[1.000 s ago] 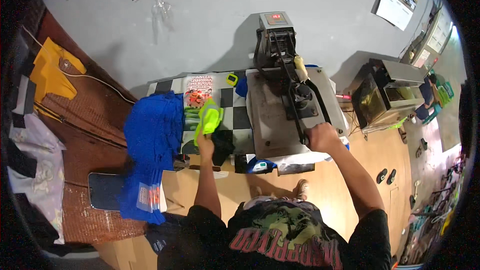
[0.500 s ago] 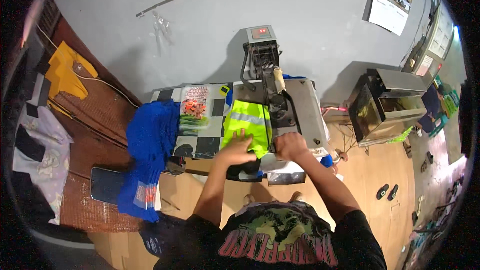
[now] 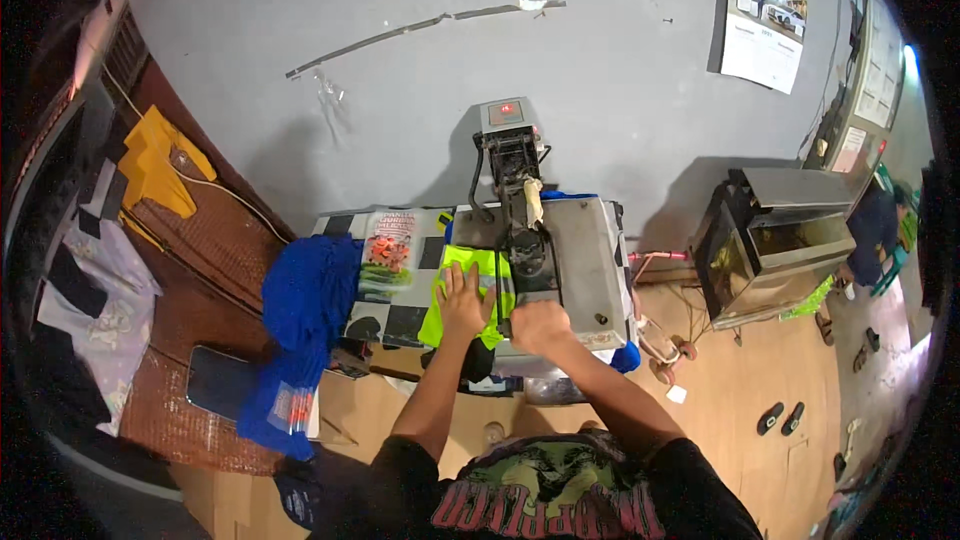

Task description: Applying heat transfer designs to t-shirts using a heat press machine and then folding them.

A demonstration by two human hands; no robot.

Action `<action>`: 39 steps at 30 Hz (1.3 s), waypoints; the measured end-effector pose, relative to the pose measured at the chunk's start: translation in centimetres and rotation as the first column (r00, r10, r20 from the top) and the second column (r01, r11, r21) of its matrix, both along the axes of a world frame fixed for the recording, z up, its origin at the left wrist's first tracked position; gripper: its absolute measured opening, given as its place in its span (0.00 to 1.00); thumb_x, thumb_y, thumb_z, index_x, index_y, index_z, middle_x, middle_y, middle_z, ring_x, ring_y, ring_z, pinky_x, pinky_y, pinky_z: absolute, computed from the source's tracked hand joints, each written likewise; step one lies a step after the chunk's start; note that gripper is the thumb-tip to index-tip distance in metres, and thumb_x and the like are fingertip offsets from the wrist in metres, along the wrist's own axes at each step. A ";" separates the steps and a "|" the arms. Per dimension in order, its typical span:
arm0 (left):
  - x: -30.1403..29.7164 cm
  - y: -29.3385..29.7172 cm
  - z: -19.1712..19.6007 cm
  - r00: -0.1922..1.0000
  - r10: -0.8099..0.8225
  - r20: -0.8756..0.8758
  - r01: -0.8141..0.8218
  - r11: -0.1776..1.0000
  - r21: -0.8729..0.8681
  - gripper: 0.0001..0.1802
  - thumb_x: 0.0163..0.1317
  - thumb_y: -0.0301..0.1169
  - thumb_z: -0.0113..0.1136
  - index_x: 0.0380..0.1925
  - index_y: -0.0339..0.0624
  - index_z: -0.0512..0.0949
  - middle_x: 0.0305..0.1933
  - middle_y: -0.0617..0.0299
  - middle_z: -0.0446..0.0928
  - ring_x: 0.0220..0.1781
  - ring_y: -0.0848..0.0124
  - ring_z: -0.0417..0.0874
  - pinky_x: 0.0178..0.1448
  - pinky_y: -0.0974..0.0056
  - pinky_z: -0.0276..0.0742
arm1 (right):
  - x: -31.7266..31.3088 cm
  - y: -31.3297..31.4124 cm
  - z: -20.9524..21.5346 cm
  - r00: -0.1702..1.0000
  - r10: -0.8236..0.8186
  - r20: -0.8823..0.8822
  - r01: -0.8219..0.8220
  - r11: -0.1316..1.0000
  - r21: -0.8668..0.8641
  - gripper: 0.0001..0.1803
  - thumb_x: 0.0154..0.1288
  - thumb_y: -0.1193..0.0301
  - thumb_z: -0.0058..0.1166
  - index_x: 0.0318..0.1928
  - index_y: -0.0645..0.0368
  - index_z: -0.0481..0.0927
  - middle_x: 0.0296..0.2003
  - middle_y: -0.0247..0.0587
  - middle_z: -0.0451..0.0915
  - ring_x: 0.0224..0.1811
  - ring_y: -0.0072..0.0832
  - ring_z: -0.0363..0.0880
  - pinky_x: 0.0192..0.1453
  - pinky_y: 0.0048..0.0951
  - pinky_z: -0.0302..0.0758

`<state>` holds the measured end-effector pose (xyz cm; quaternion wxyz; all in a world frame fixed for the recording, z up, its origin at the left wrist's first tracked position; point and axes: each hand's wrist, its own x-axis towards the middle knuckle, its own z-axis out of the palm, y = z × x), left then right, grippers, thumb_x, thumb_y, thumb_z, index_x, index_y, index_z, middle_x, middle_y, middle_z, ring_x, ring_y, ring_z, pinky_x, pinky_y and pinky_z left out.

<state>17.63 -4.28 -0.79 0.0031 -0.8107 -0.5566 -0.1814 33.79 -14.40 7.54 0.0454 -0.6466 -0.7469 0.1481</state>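
A heat press (image 3: 525,250) with a black swing arm and a wide grey plate stands on the table in front of me. Under my left hand (image 3: 463,305) lies a neon yellow cloth piece (image 3: 435,320) with a pale reflective band. That hand rests flat on it, fingers spread, just left of the press arm. My right hand (image 3: 541,327) is closed in a fist around the front end of the press's handle, most of which the fingers hide. The grey plate extends to the right of this fist. A red-lit display (image 3: 506,110) tops the press.
A printed plastic sheet (image 3: 388,252) lies on the checkered tabletop (image 3: 405,320) at left. Blue cloth (image 3: 310,290) is heaped beside it, near a dark tablet-like slab (image 3: 220,380). At right stands a metal box-like cabinet (image 3: 775,245); slippers (image 3: 781,418) lie on the floor.
My left hand has moved farther up onto the yellow cloth and flattened there. My right fist has moved slightly left with the handle end. The whole view has shifted, placing the press lower in the picture.
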 end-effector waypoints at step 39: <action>-0.7 -1.8 1.4 0.909 0.282 0.306 -0.247 0.957 -0.150 0.32 0.57 0.47 0.62 0.59 0.44 0.73 0.65 0.46 0.68 0.72 0.51 0.62 0.63 0.29 0.59 | -1.6 1.8 8.9 0.971 0.131 0.202 -0.099 0.982 -0.162 0.16 0.51 0.60 0.58 0.28 0.62 0.84 0.28 0.57 0.83 0.33 0.51 0.84 0.39 0.49 0.80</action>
